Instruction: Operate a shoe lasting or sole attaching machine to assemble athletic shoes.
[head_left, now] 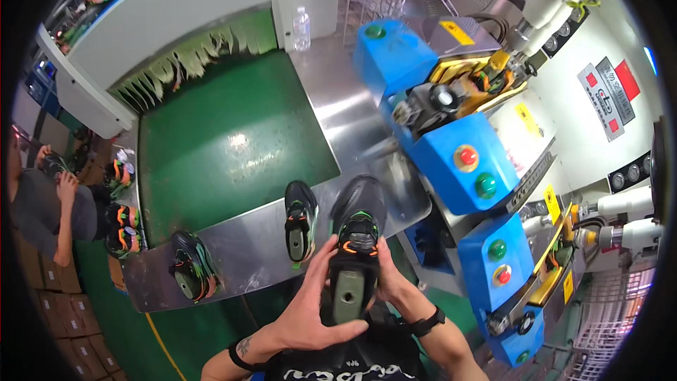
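Note:
Between my two hands is a black shoe (358,208) with orange and green trim, toe pointing away from me. A grey-green shoe last with a round hole (348,298) fills its heel opening. My left hand (308,310) wraps the heel from the left, thumb across the back of the last. On the other side my right hand (390,276) grips the shoe's flank; some of its fingers are hidden. Just left of it, another lasted shoe (301,215) rests on the metal ledge (250,257). Farther left lies a third lasted shoe (190,268).
A green conveyor belt (233,148) runs under a ragged fringe curtain (187,63). On the right stand blue pressing machines (465,162) with red and green buttons. A plastic bottle (301,28) stands beyond the belt. At far left, a person (53,197) handles a shoe near cartons (67,314).

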### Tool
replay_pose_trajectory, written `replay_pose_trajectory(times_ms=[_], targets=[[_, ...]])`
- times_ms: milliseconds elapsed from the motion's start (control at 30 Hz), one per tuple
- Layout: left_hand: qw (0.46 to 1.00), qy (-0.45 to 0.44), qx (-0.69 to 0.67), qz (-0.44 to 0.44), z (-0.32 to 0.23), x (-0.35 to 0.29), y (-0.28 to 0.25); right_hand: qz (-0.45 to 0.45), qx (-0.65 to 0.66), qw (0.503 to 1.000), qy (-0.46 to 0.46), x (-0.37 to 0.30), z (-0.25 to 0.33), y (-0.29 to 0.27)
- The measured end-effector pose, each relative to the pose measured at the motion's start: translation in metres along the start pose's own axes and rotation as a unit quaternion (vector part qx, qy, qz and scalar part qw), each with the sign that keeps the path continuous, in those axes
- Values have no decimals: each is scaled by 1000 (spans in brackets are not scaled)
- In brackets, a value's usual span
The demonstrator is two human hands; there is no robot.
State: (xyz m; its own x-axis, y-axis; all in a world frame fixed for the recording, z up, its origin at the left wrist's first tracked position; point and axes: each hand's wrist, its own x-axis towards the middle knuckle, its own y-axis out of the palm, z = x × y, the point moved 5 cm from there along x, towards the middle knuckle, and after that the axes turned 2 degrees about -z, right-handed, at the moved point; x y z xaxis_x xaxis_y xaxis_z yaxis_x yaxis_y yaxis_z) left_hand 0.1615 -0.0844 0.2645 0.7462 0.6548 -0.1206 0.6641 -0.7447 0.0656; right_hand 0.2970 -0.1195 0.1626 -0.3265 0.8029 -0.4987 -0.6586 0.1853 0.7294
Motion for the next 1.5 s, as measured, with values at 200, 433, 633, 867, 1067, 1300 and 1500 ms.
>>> replay_pose_trajectory(times_ms=[200, 433, 633, 867, 1067, 1300, 1500], targets=[[999, -8, -28, -15, 4, -35, -100, -129, -63, 983, 118, 73, -48, 82], [998, -1, 25, -57, 7, -54, -176, -26, -3, 995, 96, 140, -66, 141], [908, -145, -299, -254, 44, -78, -214, -132, -211, 963, 100, 158, -78, 139], [893, -159, -184, -378, 168, -73, -202, -223, -337, 912, -69, 58, -120, 35], [912, -132, 161, -352, 217, -57, -168, -259, -217, 936, -96, 31, -128, -23], [896, -157, 164, -381, 219, -66, -181, -248, -286, 914, -144, 39, -106, -12], [893, -114, 132, -416, 224, -72, -179, -368, -402, 819, -179, 117, -77, 6]])
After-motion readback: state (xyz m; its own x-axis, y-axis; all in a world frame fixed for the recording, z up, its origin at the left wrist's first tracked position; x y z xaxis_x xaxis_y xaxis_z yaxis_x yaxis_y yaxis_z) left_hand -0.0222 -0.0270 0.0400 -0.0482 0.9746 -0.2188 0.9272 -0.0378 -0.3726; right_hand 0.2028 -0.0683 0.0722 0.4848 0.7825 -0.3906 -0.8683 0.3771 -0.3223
